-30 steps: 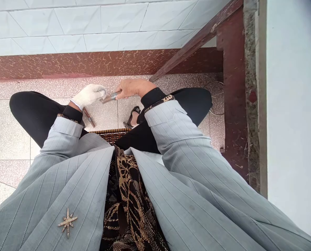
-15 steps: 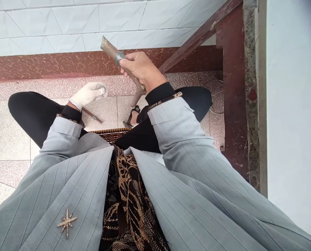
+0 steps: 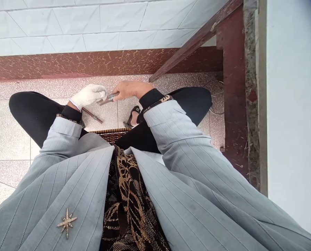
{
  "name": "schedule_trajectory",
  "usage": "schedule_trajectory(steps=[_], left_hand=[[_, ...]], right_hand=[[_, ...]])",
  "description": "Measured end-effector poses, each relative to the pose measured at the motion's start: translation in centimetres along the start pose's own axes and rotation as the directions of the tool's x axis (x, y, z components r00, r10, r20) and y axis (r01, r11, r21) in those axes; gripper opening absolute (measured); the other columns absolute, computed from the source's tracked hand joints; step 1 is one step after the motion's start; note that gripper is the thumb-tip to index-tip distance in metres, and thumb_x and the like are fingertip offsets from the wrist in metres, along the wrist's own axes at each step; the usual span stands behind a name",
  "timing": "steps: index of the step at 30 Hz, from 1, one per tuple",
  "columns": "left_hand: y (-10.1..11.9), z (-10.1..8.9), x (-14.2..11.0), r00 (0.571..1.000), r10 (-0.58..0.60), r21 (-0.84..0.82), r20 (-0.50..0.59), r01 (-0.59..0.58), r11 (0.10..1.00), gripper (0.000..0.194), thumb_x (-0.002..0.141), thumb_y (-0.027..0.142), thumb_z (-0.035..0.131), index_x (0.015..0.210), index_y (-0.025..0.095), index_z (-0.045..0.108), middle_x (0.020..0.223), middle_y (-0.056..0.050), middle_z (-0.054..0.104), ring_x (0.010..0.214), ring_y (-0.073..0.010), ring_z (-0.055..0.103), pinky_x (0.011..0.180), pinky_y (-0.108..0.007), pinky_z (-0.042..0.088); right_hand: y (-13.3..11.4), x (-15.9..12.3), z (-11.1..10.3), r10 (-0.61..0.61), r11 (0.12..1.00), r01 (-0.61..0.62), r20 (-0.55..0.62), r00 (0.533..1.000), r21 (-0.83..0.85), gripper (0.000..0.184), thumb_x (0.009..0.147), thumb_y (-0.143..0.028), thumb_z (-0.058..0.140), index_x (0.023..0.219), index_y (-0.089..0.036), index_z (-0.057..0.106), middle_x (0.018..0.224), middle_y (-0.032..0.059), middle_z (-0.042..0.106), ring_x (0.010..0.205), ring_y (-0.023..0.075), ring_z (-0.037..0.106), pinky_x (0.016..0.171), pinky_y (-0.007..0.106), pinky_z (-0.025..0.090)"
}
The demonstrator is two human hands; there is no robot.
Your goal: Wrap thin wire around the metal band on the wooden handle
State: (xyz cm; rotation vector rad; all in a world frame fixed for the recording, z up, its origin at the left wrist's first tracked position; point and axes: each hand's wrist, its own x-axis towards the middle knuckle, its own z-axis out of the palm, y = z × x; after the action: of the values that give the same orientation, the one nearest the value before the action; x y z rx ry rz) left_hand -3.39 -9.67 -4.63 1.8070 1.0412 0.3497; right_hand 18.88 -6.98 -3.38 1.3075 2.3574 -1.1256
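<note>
My right hand [image 3: 129,89], bare, is closed round a short brown wooden stick with a metal band [image 3: 110,98], held low over the floor tiles. Its banded end meets my left hand [image 3: 89,94], which wears a white knit glove and is closed, its fingertips pinched at the stick's tip. What the gloved fingers pinch is too small to see. A thin rusty metal rod [image 3: 92,115] lies on the tiles just below my left wrist. I am seated with knees apart, in a grey striped jacket.
A woven basket rim [image 3: 110,131] shows between my knees. My sandalled foot [image 3: 131,116] rests on the speckled floor. A red-brown skirting runs along the white tiled wall [image 3: 66,21]. A dark wooden door frame [image 3: 232,87] stands at right, with a wire loop [image 3: 215,99] beside it.
My right hand had lifted the stick high towards the wall half a second ago; it has come back down so the banded end is at my gloved left hand again.
</note>
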Motion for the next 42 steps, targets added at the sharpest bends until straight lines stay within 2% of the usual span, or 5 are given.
schedule_trajectory(steps=[9,20,27,34,42], left_hand=[[-0.4,-0.4,0.1,0.995,-0.074,-0.054,-0.073,0.070,0.996,0.016,0.090,0.026,0.054,0.080,0.015,0.061,0.069,-0.001,0.051,0.066,-0.0114,0.049,0.065,-0.027,0.038],[0.2,1.2,0.2,0.997,-0.002,-0.316,0.077,0.027,0.948,0.031,0.093,0.043,0.061,0.079,0.015,0.063,0.065,0.000,0.051,0.053,-0.0072,0.036,0.054,-0.023,0.031],[-0.3,0.7,0.0,0.997,0.009,-0.174,0.082,0.006,0.985,0.025,0.094,0.035,0.056,0.081,0.016,0.065,0.071,-0.003,0.057,0.058,-0.0089,0.046,0.059,-0.024,0.035],[0.3,-0.4,-0.2,0.996,-0.023,0.001,-0.090,0.023,1.000,0.019,0.091,0.026,0.052,0.082,0.014,0.064,0.068,-0.001,0.052,0.063,-0.0102,0.047,0.065,-0.026,0.037],[-0.8,-0.1,0.5,0.996,-0.014,-0.065,-0.091,0.008,0.998,0.017,0.090,0.024,0.054,0.079,0.014,0.062,0.070,0.000,0.054,0.063,-0.0100,0.045,0.064,-0.027,0.037]], right_hand=[[-0.6,-1.7,-1.3,-0.215,0.945,0.156,0.185,0.959,0.288,0.007,0.090,-0.017,0.070,0.091,-0.013,0.075,0.059,-0.0058,0.060,0.056,0.0066,0.051,0.062,0.022,0.037],[0.9,-0.9,-2.4,0.185,0.609,0.303,-0.503,0.844,0.733,0.023,0.102,-0.026,0.057,0.080,-0.018,0.058,0.074,0.0008,0.061,0.058,0.0082,0.050,0.056,0.022,0.042],[0.8,0.4,-0.9,0.201,0.960,-0.109,-0.367,0.908,0.258,0.015,0.085,-0.020,0.075,0.074,-0.016,0.065,0.060,-0.0019,0.049,0.061,0.0120,0.045,0.061,0.029,0.032],[-0.4,-0.8,-0.4,-0.137,0.985,0.114,0.197,0.971,0.126,0.012,0.094,-0.021,0.066,0.094,-0.012,0.074,0.059,-0.0039,0.057,0.059,0.0087,0.049,0.063,0.026,0.034],[0.0,-2.1,-2.4,-0.272,0.915,0.214,0.134,0.953,0.342,0.009,0.093,-0.013,0.063,0.091,-0.012,0.072,0.066,-0.0033,0.061,0.059,0.0074,0.052,0.062,0.023,0.040]])
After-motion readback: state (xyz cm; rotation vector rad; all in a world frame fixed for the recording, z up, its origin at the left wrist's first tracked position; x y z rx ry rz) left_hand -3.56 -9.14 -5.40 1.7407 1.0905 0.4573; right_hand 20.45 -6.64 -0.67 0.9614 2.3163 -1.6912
